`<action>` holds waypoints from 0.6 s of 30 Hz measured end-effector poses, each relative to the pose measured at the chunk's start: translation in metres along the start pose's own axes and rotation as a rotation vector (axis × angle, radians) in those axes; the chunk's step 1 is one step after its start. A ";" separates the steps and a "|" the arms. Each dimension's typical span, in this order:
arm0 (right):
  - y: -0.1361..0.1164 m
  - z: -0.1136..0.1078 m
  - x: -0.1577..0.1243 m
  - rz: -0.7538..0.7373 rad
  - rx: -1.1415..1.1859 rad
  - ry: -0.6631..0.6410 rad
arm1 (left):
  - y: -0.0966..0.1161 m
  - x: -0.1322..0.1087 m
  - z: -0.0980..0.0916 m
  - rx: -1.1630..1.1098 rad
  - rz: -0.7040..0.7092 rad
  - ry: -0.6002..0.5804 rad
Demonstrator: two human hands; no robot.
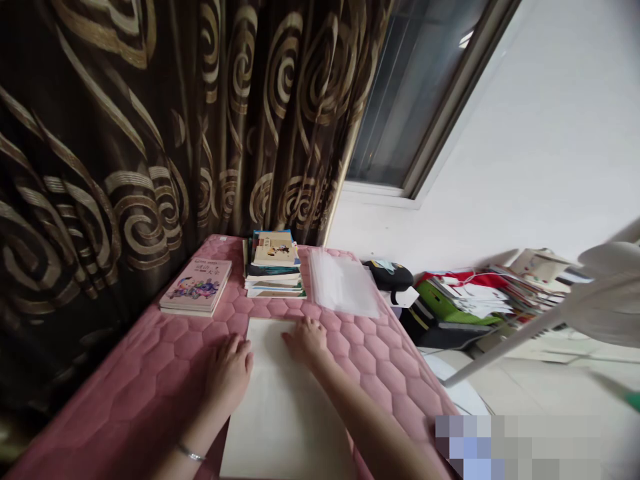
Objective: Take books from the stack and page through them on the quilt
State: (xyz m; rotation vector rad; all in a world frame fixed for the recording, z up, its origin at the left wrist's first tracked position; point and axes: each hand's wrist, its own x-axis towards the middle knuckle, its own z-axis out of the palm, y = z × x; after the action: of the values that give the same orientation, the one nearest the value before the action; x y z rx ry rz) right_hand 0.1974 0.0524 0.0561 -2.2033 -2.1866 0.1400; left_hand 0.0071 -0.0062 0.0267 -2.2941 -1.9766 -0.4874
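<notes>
A large, plain off-white rectangular sheet point(285, 427) lies flat in front of me; whether it is paper or thin board I cannot tell. My left hand point(231, 367) rests at its left edge, fingers forward and slightly bent, the thumb side against the edge. On the far right part of the sheet lies my right hand point(309, 341), thumb apart and fingers over the far corner. Neither hand grips anything that I can see. Beyond them are two stacked books point(197, 287) with a pink cover, a pile of books point(274, 267) and clear plastic sheets point(344, 283).
Everything rests on a pink quilted surface point(160, 387). A dark patterned curtain point(240, 133) hangs along the left and far side. To the right are a white lamp point(520, 337), a green-and-black bag point(445, 303) and heaped papers point(480, 297). A window point(415, 87) is set in the wall.
</notes>
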 end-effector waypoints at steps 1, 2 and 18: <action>-0.010 0.001 0.003 -0.037 0.005 0.029 | 0.000 -0.001 0.001 -0.004 0.002 0.017; -0.021 0.002 0.007 -0.079 0.026 0.043 | -0.001 -0.001 0.002 -0.008 0.003 0.026; -0.082 0.017 0.065 -0.073 0.265 -0.024 | -0.002 0.000 -0.001 -0.068 -0.091 -0.072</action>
State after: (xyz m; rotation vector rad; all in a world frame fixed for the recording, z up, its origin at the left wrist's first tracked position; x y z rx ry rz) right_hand 0.1149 0.1173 0.0435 -1.9872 -2.1145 0.4284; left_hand 0.0052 -0.0065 0.0274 -2.2997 -2.1383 -0.4927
